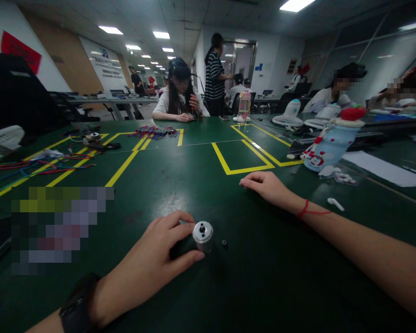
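A small silver metal cylinder [203,237] with a dark hole in its top stands upright on the green table. My left hand [162,245] grips it from the left, thumb at the near side and fingers at the far side. Just right of the cylinder lies a tiny ring-like part [224,242], touched by neither hand. My right hand [265,186] rests on the table farther off to the right, its fingers pressed together; whether anything is between the fingertips is too small to tell.
Coloured wires [156,132] lie beyond, others at the left. On the right are a blue bottle [329,145], a white earbud [335,204] and white paper [384,169]. A person [180,92] sits across the green table [152,185]; a clear bottle [244,107] stands nearby.
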`<state>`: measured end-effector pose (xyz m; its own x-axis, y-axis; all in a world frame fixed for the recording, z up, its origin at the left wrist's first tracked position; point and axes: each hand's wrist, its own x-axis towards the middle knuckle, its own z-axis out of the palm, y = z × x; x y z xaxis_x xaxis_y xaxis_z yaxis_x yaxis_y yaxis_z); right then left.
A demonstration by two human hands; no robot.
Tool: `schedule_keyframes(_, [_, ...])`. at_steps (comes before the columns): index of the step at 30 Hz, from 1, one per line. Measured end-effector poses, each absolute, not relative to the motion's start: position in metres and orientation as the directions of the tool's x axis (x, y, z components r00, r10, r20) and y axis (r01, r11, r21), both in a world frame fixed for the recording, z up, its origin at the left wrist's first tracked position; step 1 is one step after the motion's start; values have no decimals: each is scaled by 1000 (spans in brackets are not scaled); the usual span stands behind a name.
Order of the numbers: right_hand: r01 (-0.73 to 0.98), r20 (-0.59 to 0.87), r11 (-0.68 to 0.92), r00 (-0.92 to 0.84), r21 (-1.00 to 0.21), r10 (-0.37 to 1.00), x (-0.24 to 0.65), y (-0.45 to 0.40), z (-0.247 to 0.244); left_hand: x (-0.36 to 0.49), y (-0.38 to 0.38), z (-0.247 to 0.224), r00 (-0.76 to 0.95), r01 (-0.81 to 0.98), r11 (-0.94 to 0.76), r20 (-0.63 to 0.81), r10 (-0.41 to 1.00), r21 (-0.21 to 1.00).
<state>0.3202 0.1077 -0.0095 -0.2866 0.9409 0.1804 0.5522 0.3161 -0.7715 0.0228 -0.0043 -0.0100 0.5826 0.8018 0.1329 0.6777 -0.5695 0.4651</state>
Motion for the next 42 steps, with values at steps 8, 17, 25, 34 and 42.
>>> schedule_keyframes(8, [433, 108, 733, -820, -525, 562, 286, 64, 11, 22, 0, -11, 577, 688, -558, 116, 809, 464])
schedule_keyframes(17, [283, 388, 679, -648, -677, 656, 246, 36, 22, 9, -8, -5, 577, 686, -567, 134, 806, 457])
schedule_keyframes(25, [255, 465, 708, -602, -658, 649, 234, 21, 28, 12, -13, -1, 579, 678, -574, 149, 802, 458])
schedule_keyframes(34, [323, 393, 531, -403, -784, 826, 260, 42, 24, 17, -16, -1, 584, 681, -574, 136, 800, 455])
schedule_keyframes(42, [188, 221, 186, 190, -965, 957, 303, 124, -8, 2, -8, 0, 573, 685, -556, 122, 810, 471])
